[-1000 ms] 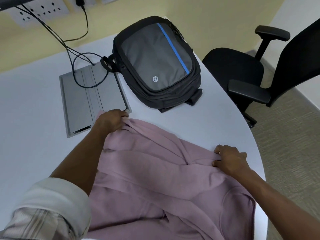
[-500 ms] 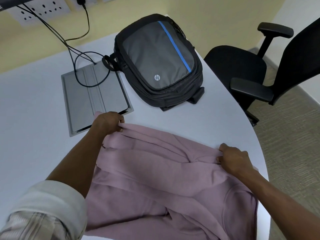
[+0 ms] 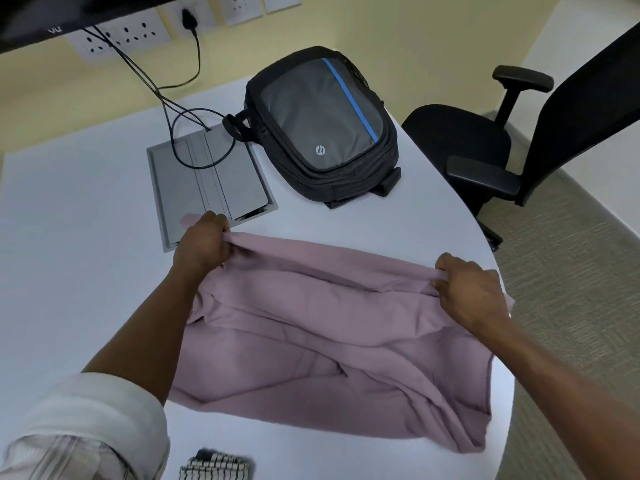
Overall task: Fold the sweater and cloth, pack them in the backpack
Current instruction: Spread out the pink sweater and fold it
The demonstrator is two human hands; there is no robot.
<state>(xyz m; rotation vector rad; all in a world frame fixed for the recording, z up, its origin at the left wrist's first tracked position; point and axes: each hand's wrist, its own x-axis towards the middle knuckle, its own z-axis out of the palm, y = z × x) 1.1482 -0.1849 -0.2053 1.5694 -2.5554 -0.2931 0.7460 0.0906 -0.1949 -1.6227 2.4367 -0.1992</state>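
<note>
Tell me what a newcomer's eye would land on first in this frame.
The pink sweater spread over the near half of the white table, its far edge gripped by the left hand and the right hand. Behind it lies the black and grey backpack with a blue stripe, closed as far as can be seen, beside a grey cable hatch. A striped cloth peeks in at the bottom edge.
</note>
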